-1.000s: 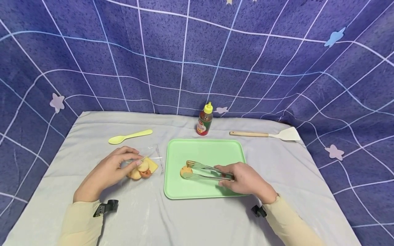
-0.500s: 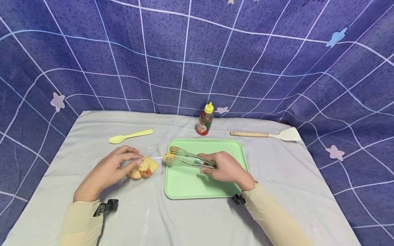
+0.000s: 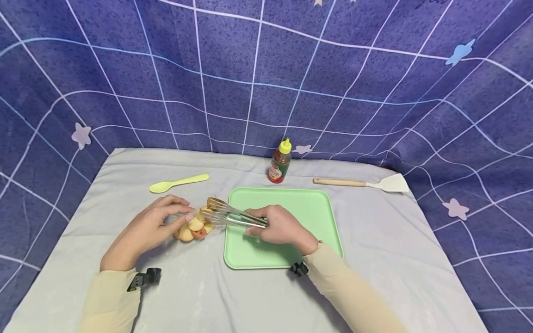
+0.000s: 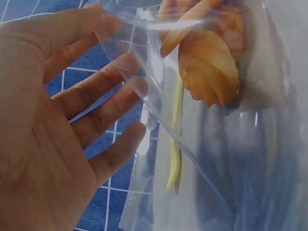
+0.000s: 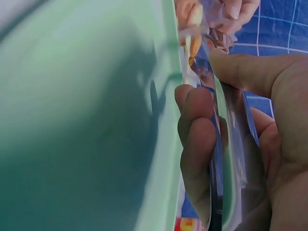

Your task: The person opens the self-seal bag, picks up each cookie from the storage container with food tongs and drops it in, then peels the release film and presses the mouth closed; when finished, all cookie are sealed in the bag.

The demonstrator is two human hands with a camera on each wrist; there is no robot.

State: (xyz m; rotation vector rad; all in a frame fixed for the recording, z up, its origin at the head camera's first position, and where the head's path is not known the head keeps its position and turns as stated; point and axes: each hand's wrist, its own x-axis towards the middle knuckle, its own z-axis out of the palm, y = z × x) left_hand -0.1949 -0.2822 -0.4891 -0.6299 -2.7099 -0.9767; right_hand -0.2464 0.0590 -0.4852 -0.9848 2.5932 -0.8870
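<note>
My left hand (image 3: 154, 226) pinches the lip of a clear plastic bag (image 4: 139, 202) between thumb and forefinger, other fingers spread along its side. Inside the bag are several food pieces (image 3: 186, 233), among them a ridged shell-shaped pastry (image 4: 211, 72). My right hand (image 3: 276, 224) grips metal tongs (image 3: 237, 217), pointing left past the tray's edge. The tongs' slotted ends are right at the bag's mouth, over the food. A small round cookie (image 3: 205, 212) shows between those ends, partly hidden by them.
A light green tray (image 3: 287, 252) lies under the right hand. Behind it stands a sauce bottle (image 3: 279, 164) with a yellow cap. A pale yellow spoon (image 3: 179, 182) lies at the back left, a wooden-handled white spatula (image 3: 360, 183) at the back right.
My right hand has carried the tongs and the cookie left from over the tray to the bag's mouth. My left hand stays in place on the bag.
</note>
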